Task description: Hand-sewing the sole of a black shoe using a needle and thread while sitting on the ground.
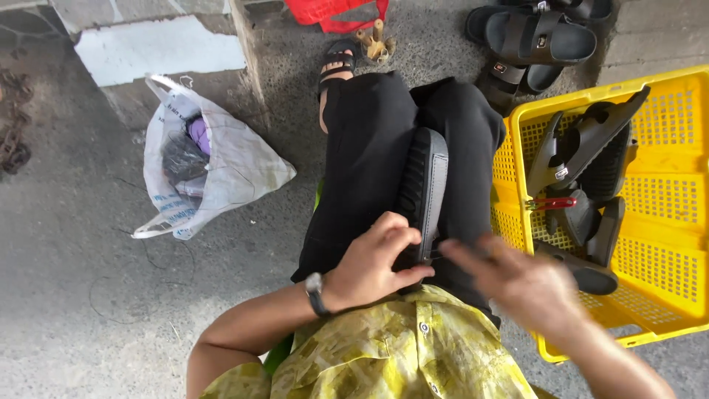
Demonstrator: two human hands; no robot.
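On lap, left hand (373, 266) gripping black sole (425, 188)

Your right hand (517, 277) is smeared by motion blur, so you cannot tell its grip. Your left hand (373, 266) covers the near end of the black sandal sole (425, 188) on your lap. At the right, the frame edge cuts off the yellow crate (668, 192); at the top, the red bag (332, 11).
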